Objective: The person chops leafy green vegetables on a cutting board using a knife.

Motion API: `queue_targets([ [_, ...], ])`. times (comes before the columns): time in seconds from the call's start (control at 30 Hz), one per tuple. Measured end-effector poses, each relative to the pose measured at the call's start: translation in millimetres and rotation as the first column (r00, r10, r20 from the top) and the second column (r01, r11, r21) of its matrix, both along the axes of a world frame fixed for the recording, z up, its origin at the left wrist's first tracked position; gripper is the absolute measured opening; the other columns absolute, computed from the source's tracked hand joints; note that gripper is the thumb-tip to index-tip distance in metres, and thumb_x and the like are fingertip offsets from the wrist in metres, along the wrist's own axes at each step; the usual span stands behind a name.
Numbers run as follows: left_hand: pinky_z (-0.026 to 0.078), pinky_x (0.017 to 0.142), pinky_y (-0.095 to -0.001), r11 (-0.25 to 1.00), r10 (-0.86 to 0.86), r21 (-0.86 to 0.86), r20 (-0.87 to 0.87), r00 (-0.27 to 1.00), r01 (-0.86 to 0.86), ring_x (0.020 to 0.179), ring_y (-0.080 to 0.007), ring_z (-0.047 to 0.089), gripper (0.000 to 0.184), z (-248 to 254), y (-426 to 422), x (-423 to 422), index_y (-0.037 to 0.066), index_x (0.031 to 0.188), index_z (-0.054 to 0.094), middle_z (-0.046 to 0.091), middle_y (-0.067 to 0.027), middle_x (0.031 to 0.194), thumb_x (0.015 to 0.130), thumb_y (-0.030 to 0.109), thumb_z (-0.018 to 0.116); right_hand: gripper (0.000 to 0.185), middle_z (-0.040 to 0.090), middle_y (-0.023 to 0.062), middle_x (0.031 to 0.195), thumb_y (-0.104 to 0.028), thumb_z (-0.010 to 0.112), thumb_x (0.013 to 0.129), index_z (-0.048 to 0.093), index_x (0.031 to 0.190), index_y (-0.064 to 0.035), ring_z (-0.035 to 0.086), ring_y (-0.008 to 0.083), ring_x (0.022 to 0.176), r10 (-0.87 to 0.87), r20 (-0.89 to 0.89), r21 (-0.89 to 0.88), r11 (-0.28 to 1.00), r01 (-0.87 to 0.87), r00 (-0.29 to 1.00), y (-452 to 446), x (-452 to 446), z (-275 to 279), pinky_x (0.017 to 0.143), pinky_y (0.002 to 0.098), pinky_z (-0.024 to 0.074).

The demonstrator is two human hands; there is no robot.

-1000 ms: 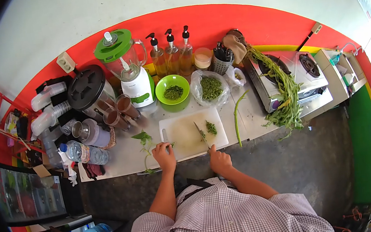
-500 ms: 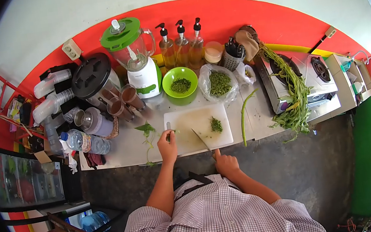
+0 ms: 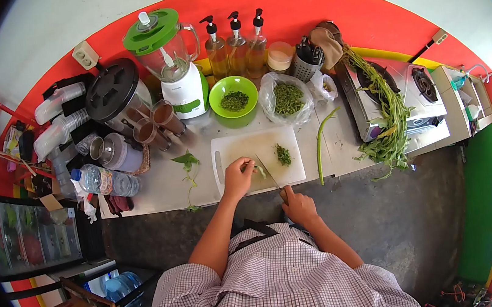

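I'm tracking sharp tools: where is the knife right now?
In the head view, just right of centre, the knife is in the right hand, its blade over the white cutting board, between the left hand and the chopped greens.

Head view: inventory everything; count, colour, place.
Cutting board: one, white, on counter
Knife: one, silver, over board
Chopped pile: one, green, on board
Sprig: one, green, left of board
Bowl: one, lime, behind board
Bag: one, clear, right of bowl
Blender: one, white and green, behind
Pump bottles: three, amber, by wall
Stove: one, silver, right
Leafy bunch: one, green, across stove
Long strip: one, green, beside stove
Containers: several, mixed, left
Left hand: one, bare, over board
Right hand: one, bare, on knife
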State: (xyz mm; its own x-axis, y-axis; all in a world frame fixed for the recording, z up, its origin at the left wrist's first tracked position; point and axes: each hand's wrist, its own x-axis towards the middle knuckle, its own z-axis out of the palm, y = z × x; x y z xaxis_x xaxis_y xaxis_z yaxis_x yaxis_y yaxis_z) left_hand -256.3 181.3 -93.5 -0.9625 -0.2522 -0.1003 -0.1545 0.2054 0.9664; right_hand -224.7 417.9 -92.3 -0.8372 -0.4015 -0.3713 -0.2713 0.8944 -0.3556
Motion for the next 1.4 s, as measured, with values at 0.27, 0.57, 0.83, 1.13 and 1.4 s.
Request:
queue_targets([
  [0.27, 0.053, 0.089, -0.0366, 0.978, -0.199, -0.076, -0.036, 0.979, 0.195, 0.105, -0.0283, 0.071, 0.023, -2, 20, -12, -0.001, 0.112, 0.069, 0.075, -0.0165, 0.107, 0.096, 0.015, 0.065, 0.066, 0.070, 0.0285, 0.086, -0.027, 0.066, 0.088, 0.035, 0.142, -0.0043, 0.067, 0.0504, 0.079, -0.218, -0.006, -0.106, 0.971, 0.216, 0.976, 17, -1, 2, 0.073, 0.0598, 0.0538],
  [0.57, 0.051, 0.096, -0.0433, 0.928, -0.211, -0.320, -0.030, 0.977, 0.190, 0.113, -0.0383, 0.064, 0.035, -20, 4, 8, 0.004, 0.127, 0.062, 0.069, -0.0173, 0.123, 0.093, 0.008, 0.065, 0.063, 0.069, 0.0304, 0.091, -0.036, 0.067, 0.091, 0.040, 0.142, -0.0104, 0.066, 0.0518, 0.086, -0.112, 0.090, -0.189, 0.974, 0.127, 0.990, 14, 2, -6, 0.078, 0.0600, 0.0523],
  [0.83, 0.051, 0.096, -0.0427, 0.899, -0.197, -0.408, -0.058, 0.979, 0.157, 0.111, -0.0389, 0.064, 0.033, -7, -24, 16, 0.001, 0.123, 0.064, 0.068, -0.0179, 0.120, 0.091, 0.008, 0.067, 0.062, 0.070, 0.0300, 0.093, -0.037, 0.065, 0.091, 0.042, 0.142, -0.0108, 0.066, 0.0515, 0.088, -0.117, 0.134, -0.162, 0.977, 0.139, 0.984, 16, 0, -5, 0.080, 0.0596, 0.0522],
  [1.13, 0.039, 0.108, -0.0457, 0.664, -0.165, -0.747, -0.106, 0.981, 0.030, 0.133, -0.0323, 0.050, 0.037, -11, -57, 45, 0.008, 0.125, 0.068, 0.061, -0.0113, 0.139, 0.089, 0.010, 0.068, 0.059, 0.070, 0.0287, 0.087, -0.038, 0.063, 0.095, 0.040, 0.141, -0.0091, 0.067, 0.0509, 0.080, -0.085, 0.112, -0.164, 0.981, 0.103, 0.990, 16, 0, -5, 0.075, 0.0603, 0.0527],
  [1.4, 0.039, 0.109, -0.0469, 0.643, -0.283, -0.765, -0.202, 0.938, 0.029, 0.134, -0.0311, 0.048, 0.040, 0, -10, 33, 0.007, 0.126, 0.065, 0.055, -0.0089, 0.141, 0.086, 0.008, 0.067, 0.057, 0.069, 0.0299, 0.087, -0.039, 0.061, 0.096, 0.039, 0.137, -0.0060, 0.066, 0.0510, 0.079, -0.066, 0.068, -0.149, 0.986, 0.076, 0.995, 16, -7, -4, 0.074, 0.0604, 0.0524],
])
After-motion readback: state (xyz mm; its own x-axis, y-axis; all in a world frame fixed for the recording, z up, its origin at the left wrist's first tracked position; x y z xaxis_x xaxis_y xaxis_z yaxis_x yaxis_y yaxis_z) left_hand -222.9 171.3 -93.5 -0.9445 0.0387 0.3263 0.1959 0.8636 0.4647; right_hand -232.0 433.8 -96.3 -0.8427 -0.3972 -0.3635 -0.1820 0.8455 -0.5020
